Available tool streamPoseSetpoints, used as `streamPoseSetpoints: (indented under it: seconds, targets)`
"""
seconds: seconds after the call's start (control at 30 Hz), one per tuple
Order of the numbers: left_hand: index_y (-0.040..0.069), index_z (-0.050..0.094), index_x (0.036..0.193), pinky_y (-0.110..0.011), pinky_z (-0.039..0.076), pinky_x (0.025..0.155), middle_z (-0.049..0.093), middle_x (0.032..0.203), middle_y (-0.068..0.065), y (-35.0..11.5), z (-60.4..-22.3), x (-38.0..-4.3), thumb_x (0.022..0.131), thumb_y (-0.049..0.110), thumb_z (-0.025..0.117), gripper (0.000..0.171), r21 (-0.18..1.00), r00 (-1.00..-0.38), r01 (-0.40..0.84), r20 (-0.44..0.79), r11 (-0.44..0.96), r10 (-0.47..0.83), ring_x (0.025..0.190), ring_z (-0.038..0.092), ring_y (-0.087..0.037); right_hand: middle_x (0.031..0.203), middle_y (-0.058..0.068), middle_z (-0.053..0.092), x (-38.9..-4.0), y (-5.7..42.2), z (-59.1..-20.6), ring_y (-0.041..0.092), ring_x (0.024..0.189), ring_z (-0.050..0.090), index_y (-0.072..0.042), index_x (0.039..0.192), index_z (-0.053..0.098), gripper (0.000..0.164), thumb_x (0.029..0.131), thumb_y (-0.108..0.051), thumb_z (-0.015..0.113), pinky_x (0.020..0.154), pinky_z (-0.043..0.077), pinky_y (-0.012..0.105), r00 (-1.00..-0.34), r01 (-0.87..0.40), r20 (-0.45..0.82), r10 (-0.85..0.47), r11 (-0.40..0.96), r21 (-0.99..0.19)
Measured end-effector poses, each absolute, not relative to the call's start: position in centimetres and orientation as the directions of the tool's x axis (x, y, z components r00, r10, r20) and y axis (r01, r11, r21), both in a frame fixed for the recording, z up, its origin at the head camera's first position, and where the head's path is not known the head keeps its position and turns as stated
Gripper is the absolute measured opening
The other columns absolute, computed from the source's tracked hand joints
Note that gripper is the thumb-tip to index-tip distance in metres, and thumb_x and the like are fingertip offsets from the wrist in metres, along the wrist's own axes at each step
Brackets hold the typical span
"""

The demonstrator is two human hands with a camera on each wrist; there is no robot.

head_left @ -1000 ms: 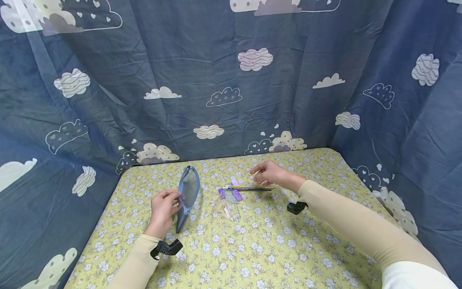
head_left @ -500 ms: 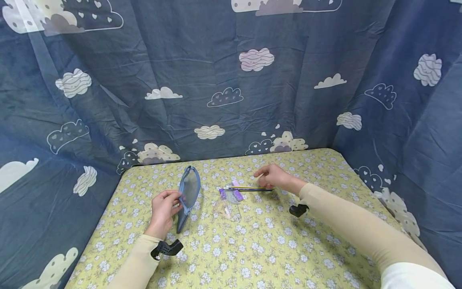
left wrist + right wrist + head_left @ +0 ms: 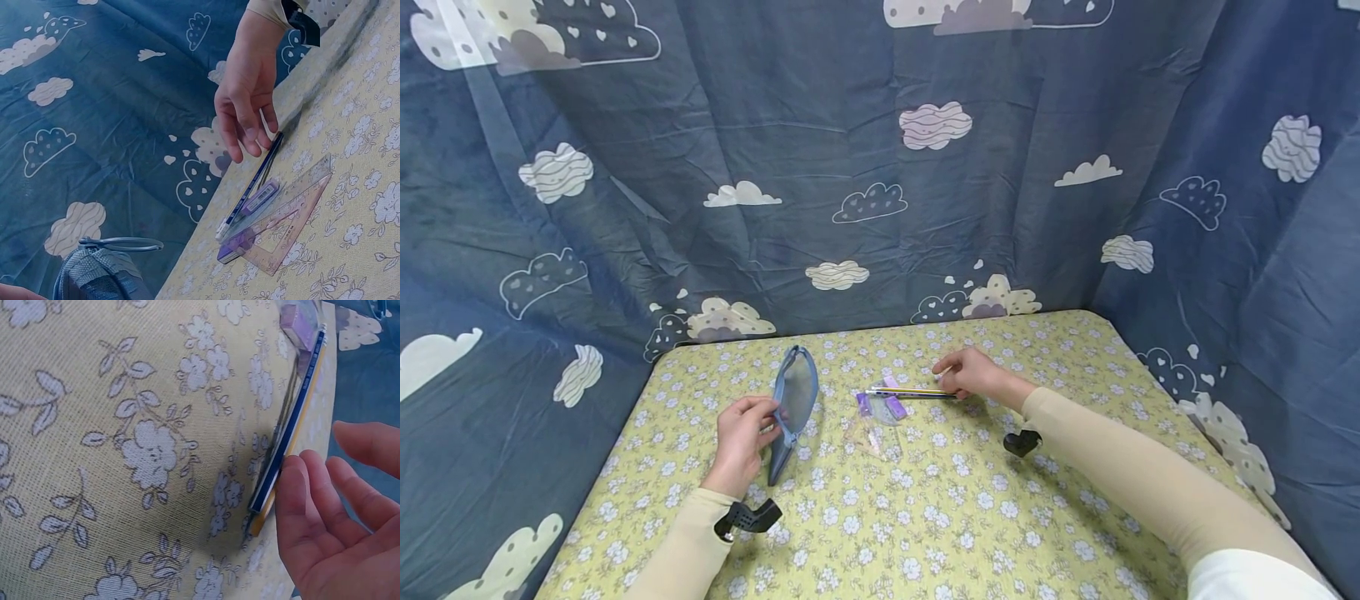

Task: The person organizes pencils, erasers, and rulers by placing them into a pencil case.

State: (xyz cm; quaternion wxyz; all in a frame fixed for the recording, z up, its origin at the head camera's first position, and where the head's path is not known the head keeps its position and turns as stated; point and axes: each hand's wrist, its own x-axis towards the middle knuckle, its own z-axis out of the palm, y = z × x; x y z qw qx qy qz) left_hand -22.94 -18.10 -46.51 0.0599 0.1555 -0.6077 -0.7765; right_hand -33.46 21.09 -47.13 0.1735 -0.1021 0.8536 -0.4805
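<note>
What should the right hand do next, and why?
Perhaps the right hand should pinch the pencils: it's right by one end but not yet closed around them, and the left hand holds the pouch open.

The head view looks forward and down from well back over the table [image 3: 1000, 500]. The left wrist view faces across it, tilted and nearer; the right is closest, all sharing the blue pencil [image 3: 287, 425].
</note>
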Motion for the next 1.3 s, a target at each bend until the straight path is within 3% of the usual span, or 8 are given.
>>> streamPoseSetpoints:
  seconds: [0.17,0.43,0.77,1.07,1.3]
  targets:
    - [0.009,0.068,0.083,-0.034,0.058,0.069,0.072,0.091,-0.019,-18.1,-46.6,-22.9,0.091,0.002,0.070,0.011,0.962,-0.944,-0.091,-0.166,-0.259,-0.285,0.087,0.071,-0.030,0.108,0.015,0.070,-33.5,21.2,-47.6,0.024,0.090,0.068,0.001,0.129,0.064,0.037,0.093,-0.005,0.070,0.076,0.057,0.043,-0.927,-0.023,-0.188,-0.323,0.551,-0.834]
    - [0.010,0.069,0.084,-0.034,0.058,0.072,0.071,0.093,-0.018,-18.2,-46.8,-23.0,0.093,0.003,0.069,0.011,0.960,-0.946,-0.105,-0.177,-0.259,-0.273,0.088,0.070,-0.029,0.091,0.006,0.072,-33.5,21.0,-48.2,0.028,0.080,0.068,0.001,0.122,0.068,0.032,0.090,-0.003,0.072,0.068,0.056,0.041,-0.938,-0.077,-0.143,-0.317,0.590,-0.804]
    - [0.002,0.067,0.093,-0.032,0.058,0.070,0.071,0.089,-0.014,-18.0,-46.9,-23.0,0.092,0.004,0.069,0.003,0.963,-0.947,-0.093,-0.164,-0.254,-0.275,0.084,0.070,-0.025,0.089,0.004,0.071,-33.6,21.1,-48.6,0.025,0.079,0.066,-0.001,0.116,0.072,0.028,0.088,-0.002,0.073,0.070,0.053,0.039,-0.940,-0.160,-0.088,-0.329,0.654,-0.739]
    - [0.008,0.069,0.087,-0.032,0.057,0.071,0.072,0.089,-0.012,-18.1,-47.0,-23.0,0.094,0.004,0.068,0.008,0.964,-0.949,-0.093,-0.161,-0.250,-0.270,0.085,0.070,-0.026,0.090,0.003,0.071,-34.3,22.0,-49.5,0.020,0.083,0.065,-0.004,0.116,0.072,0.029,0.088,-0.007,0.076,0.076,0.053,0.038,-0.932,-0.143,-0.098,-0.348,0.604,-0.784]
    - [0.006,0.069,0.088,-0.032,0.057,0.071,0.071,0.086,-0.011,-18.1,-47.1,-22.9,0.094,0.004,0.067,0.006,0.960,-0.949,-0.098,-0.169,-0.263,-0.265,0.083,0.070,-0.024,0.094,0.005,0.073,-34.4,22.4,-49.8,0.021,0.087,0.067,-0.002,0.113,0.073,0.025,0.089,-0.008,0.077,0.082,0.054,0.041,-0.914,-0.133,-0.115,-0.389,0.556,-0.821]
